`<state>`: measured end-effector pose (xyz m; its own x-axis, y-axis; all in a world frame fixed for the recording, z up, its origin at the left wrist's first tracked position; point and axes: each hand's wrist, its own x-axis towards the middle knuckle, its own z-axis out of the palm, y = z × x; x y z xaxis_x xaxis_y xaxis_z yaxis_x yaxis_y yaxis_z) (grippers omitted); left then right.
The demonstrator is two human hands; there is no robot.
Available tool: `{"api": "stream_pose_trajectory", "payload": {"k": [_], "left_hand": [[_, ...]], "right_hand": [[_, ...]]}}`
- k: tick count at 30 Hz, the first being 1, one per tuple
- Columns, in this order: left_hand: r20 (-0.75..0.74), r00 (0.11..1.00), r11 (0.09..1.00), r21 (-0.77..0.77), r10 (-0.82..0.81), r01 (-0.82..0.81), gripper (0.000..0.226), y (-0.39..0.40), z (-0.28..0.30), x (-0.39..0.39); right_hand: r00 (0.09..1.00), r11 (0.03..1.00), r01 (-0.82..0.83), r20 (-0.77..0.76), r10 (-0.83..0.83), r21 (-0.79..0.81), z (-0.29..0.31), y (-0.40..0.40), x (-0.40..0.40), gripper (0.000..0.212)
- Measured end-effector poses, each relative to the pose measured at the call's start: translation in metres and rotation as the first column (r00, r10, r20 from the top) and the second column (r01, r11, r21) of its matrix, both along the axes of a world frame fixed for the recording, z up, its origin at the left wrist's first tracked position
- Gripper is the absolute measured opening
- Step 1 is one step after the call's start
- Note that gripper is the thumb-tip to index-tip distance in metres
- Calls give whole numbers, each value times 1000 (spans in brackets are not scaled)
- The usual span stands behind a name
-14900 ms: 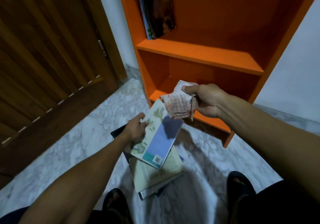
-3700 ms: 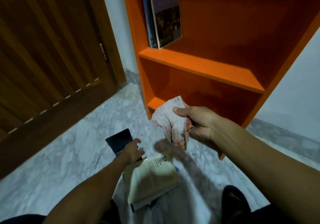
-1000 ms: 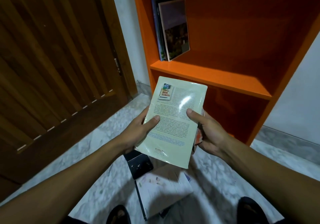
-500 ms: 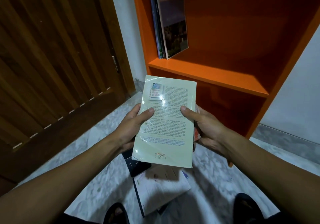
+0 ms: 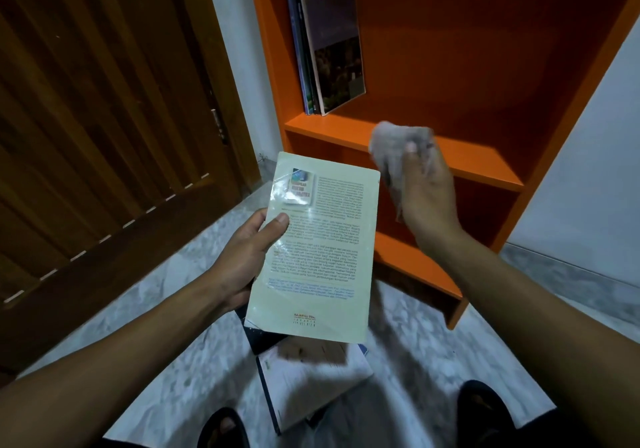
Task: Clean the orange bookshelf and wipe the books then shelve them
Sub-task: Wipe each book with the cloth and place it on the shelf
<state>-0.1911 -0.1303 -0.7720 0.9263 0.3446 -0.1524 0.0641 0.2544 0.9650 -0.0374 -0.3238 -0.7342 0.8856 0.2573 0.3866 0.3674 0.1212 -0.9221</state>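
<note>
**Several Books Shelved, One in Hand, More on the Floor**

Several shelved books (image 5: 329, 49) stand upright on the orange bookshelf (image 5: 485, 167). A floor stack (image 5: 311, 378) is still unshelved. The left hand (image 5: 246, 257) grips the pale book (image 5: 318, 250) by its left edge. The right hand (image 5: 427, 195), raised beside it, bunches the cloth (image 5: 391, 146) in curled fingers.

Your left hand (image 5: 242, 260) holds the pale-green paperback book (image 5: 318, 250) in front of you, w/ your right hand (image 5: 427, 198) just right of it, gripping the crumpled grey cloth (image 5: 391, 150). Behind both stands the orange wooden bookshelf (image 5: 485, 170); upright dark books (image 5: 329, 49) sit at its upper shelf's left end. Below the paperback, a stack of books (image 5: 311, 382) lies on the marble floor (image 5: 156, 309). The brown wooden door (image 5: 104, 118) is to your left.
</note>
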Motion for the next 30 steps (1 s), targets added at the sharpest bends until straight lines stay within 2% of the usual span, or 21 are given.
{"api": "stream_pose_trajectory", "payload": {"k": [2,3,5,8,12,18,20,22,23,25,28,30], "left_hand": [[15,1000,1000,4,-16,16,43,-8,1,2],[26,999,1000,3,-21,21,42,-12,1,4],[41,999,1000,2,-11,11,39,-16,4,7],[40,998,998,-22,57,-56,36,-14,9,9],[31,985,984,-60,170,-168,33,1,11,11],[-8,949,945,-81,316,-316,37,22,9,8],[-11,940,939,-37,340,-341,37,25,11,6],[-26,932,932,17,362,-362,36,26,12,5],[-36,928,928,51,371,-369,36,27,12,4],[-61,929,927,116,365,-357,37,26,9,2],[-85,950,947,140,302,-288,31,18,6,-2],[-104,961,960,142,255,-240,31,11,3,-4]], "right_hand": [[967,964,-38,233,101,-263,-10,9,-2,29],[944,917,-24,294,152,-397,-18,13,-3,37],[923,849,-1,326,204,-528,-34,18,-10,46],[872,811,-49,371,319,-583,-50,15,-23,51],[777,745,-94,419,470,-661,-65,12,-45,70],[675,738,-183,462,575,-650,-83,3,-77,55],[690,703,-256,383,613,-663,-78,3,-85,55],[739,682,-357,254,624,-638,-72,3,-89,38],[771,696,-428,170,614,-577,-65,5,-90,34],[855,798,-465,38,517,-382,-53,9,-85,51],[925,936,-339,-211,314,-90,-30,12,-65,39],[900,977,-207,-382,211,52,-17,13,-47,35]]}}
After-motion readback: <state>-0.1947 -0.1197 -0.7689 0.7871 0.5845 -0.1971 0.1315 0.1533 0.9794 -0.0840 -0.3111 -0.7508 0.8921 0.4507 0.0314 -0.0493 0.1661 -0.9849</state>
